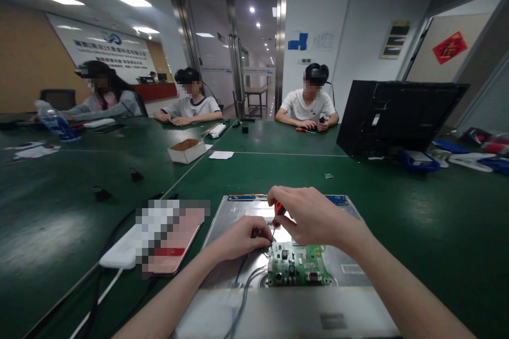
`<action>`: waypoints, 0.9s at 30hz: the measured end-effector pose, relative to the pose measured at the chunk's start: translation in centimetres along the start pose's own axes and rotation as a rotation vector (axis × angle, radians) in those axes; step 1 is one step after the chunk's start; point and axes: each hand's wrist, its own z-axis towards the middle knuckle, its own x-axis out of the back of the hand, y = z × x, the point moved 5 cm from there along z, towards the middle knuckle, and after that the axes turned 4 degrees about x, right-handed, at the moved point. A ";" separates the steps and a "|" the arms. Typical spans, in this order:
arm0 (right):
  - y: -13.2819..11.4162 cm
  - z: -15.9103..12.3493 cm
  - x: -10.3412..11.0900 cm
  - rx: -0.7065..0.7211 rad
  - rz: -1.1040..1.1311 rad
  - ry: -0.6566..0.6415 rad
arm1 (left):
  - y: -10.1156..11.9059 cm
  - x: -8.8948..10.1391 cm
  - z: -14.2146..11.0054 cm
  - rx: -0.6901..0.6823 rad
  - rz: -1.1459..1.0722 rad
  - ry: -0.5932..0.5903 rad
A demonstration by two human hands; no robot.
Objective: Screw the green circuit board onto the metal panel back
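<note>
A green circuit board (296, 265) lies on the metal back of a flat display panel (353, 254) in front of me. My right hand (306, 214) is closed round the orange and black handle of a screwdriver (278, 214). Its thin shaft points down to the board's upper left corner. Beside that tip, my left hand (250, 235) has its fingers curled together near the corner; whatever they pinch, if anything, is hidden. Grey cables (248, 286) run from the board's left side toward me. A blue strip board (246, 197) lines the panel's far edge.
Left of the panel lie a white phone-like slab (123, 249), a pink one (191, 238) and dark cables. Farther off are a small open box (186, 151), a bottle (58, 122) and a black monitor (397, 116). Several people sit across the green table (429, 222).
</note>
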 end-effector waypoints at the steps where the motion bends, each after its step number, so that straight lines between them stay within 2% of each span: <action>1: 0.0 0.1 -0.1 -0.007 -0.022 0.006 | 0.0 0.0 0.0 0.003 0.010 0.002; 5: 0.2 0.3 -0.3 -0.016 -0.091 0.017 | 0.0 0.0 0.0 0.003 0.006 -0.003; 13: -0.1 0.0 0.0 -0.004 -0.031 0.004 | -0.1 0.0 0.0 -0.003 0.005 -0.003; 20: -0.1 0.3 -0.1 -0.013 -0.139 0.002 | 0.0 0.0 0.0 -0.003 -0.047 -0.009; 27: -0.5 -0.2 0.1 0.037 -0.026 -0.022 | -0.1 0.0 0.0 -0.006 -0.029 -0.012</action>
